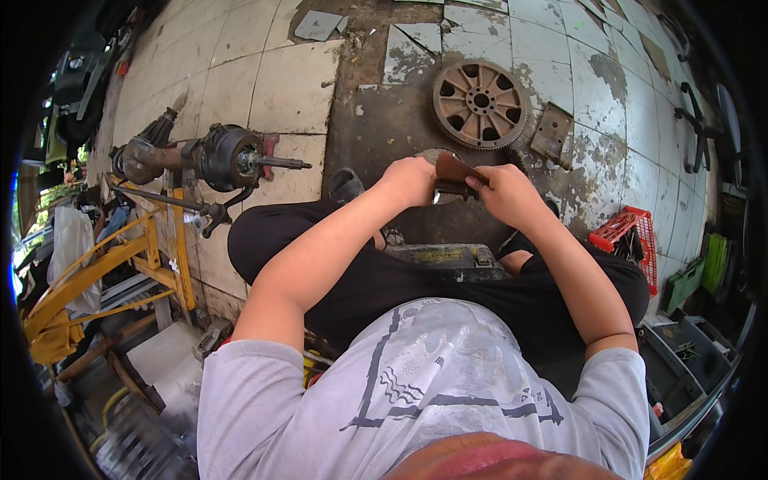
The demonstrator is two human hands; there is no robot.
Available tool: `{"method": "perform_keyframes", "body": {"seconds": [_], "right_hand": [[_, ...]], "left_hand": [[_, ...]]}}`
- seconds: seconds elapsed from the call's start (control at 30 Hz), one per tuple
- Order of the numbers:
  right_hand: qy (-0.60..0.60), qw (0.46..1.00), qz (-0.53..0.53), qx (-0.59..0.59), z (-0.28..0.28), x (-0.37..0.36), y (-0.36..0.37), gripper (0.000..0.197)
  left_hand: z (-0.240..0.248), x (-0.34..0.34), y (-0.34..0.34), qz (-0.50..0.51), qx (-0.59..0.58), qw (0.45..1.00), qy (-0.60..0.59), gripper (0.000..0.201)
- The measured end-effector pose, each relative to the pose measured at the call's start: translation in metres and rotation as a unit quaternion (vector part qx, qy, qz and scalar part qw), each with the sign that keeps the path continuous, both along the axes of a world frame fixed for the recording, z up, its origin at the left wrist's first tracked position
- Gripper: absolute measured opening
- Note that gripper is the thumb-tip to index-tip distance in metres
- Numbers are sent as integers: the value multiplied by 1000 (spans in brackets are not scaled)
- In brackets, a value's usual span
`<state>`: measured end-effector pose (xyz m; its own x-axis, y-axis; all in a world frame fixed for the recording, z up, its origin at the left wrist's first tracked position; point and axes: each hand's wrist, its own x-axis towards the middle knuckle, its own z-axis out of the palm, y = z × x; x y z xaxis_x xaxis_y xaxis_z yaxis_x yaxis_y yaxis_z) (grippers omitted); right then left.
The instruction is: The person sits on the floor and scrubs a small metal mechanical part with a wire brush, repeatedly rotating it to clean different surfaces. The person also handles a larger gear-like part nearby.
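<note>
Out in front of my knees, both hands are closed at the same small workpiece. A brown, rusty-looking curved piece (458,170) sticks up between them. My right hand (502,189) pinches its right edge, thumb on top. On the other side, my left hand (409,181) grips a shiny round metal part (432,154), mostly covered by the fingers and the brown piece. Whether the two pieces are joined I cannot tell. Just beyond my hands, a toothed flywheel (454,106) lies flat on the floor.
A rusty metal plate (552,134) lies right of the flywheel. At left, an axle assembly (216,158) with a projecting shaft rests by a yellow metal frame (152,240). Between my legs is a dark worn case (448,256). A red plastic crate (624,232) stands beyond my right knee.
</note>
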<state>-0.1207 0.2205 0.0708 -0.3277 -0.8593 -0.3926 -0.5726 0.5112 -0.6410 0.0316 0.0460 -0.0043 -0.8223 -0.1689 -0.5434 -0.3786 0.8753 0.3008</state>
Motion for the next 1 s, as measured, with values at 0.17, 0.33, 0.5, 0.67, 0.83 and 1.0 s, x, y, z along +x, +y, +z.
{"method": "perform_keyframes", "body": {"seconds": [0.17,0.33,0.5,0.67,0.83,1.0], "right_hand": [[75,997,28,-16,-21,-5,9,28],[96,995,28,-31,-22,5,13,25],[88,994,43,-56,4,3,7,26],[102,994,38,1,-26,-5,13,24],[85,996,18,-24,-5,6,10,23],[80,996,30,-17,-32,-10,7,24]], "left_hand": [[6,-1,1,-25,-3,1000,-3,23],[2,-5,-1,-28,18,999,-1,23],[0,2,2,-8,4,1000,24,20],[-1,0,-1,-24,3,999,25,19],[-5,-1,-3,-16,11,999,38,19],[-9,3,-1,-6,-2,999,38,20]]}}
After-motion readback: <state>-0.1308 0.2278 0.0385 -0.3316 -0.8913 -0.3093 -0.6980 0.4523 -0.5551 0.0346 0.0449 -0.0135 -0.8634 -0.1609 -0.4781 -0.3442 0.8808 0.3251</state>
